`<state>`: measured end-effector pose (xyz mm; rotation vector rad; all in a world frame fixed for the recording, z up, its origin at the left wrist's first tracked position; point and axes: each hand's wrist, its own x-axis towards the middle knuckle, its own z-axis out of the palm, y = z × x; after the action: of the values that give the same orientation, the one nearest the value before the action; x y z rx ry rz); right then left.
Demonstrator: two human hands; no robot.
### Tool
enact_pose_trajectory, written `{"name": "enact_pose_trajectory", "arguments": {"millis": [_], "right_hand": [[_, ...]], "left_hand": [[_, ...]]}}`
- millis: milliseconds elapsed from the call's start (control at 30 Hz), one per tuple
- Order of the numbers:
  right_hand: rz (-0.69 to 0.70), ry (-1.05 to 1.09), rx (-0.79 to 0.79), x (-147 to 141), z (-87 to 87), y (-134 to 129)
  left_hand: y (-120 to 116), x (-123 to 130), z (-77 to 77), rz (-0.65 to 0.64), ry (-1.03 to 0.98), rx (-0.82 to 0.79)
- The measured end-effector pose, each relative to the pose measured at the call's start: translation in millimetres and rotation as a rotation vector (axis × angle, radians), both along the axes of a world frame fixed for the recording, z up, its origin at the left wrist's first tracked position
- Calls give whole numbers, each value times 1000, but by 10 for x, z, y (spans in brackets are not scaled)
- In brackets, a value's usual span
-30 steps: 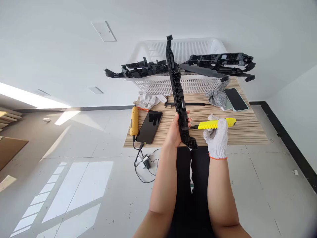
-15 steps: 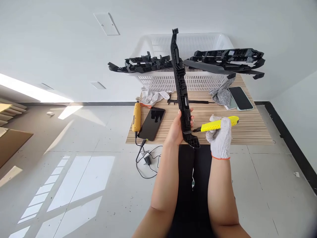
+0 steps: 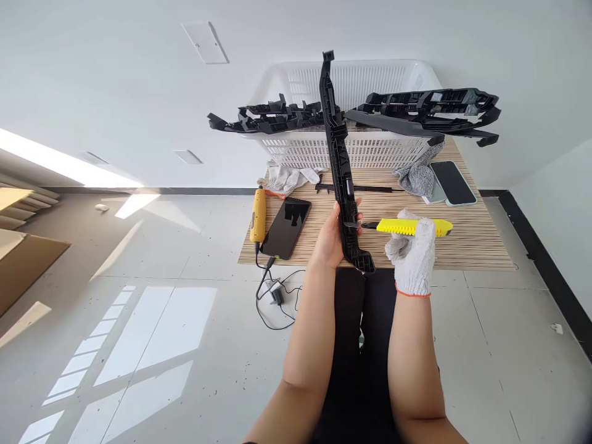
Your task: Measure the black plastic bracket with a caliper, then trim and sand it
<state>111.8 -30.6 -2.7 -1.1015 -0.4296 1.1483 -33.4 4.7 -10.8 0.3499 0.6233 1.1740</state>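
My bare left hand [image 3: 330,237] is closed round the lower part of a long black plastic trim piece [image 3: 341,166], its ribbed side facing me. The piece stands nearly upright and leans a little to the left at its top. In a white knitted glove, my right hand [image 3: 413,256] grips a yellow utility knife [image 3: 411,227] held level. The knife's blade points left and lies over the ribbed face of the trim piece, near my left fingers. Whether the edge touches the plastic I cannot tell.
Behind, a white plastic basket [image 3: 296,151] carries several black trim pieces [image 3: 425,114] jutting past both sides. On the slatted table [image 3: 472,246] lie a yellow rotary tool [image 3: 258,216], a dark tablet [image 3: 285,228], a glove [image 3: 289,177], a caliper [image 3: 370,188], a phone [image 3: 454,183] and a grey cloth [image 3: 416,172].
The knife has turned from a slant to level, and its blade has moved up and left onto the trim piece. My left hand keeps its hold. The view has shifted slightly.
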Motion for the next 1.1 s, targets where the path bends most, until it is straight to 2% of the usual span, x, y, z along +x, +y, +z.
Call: {"name": "enact_pose_trajectory", "arguments": {"millis": [300,433,567,667,1100], "right_hand": [[15,-15,-20,8,13,-2],[47,18,-28,10,16,-3],[6,67,-23,17,23,6],[41,95,-25,24,24,11],[50,72,-19,37,-11,23]], "left_hand": [[-9,3,19,32,42,11],[-10,-1,7,45,33,2],[-8,0,-2,51,61,-2],[-5,1,1,45,73,-3],[0,1,-10,57,47,3]]}}
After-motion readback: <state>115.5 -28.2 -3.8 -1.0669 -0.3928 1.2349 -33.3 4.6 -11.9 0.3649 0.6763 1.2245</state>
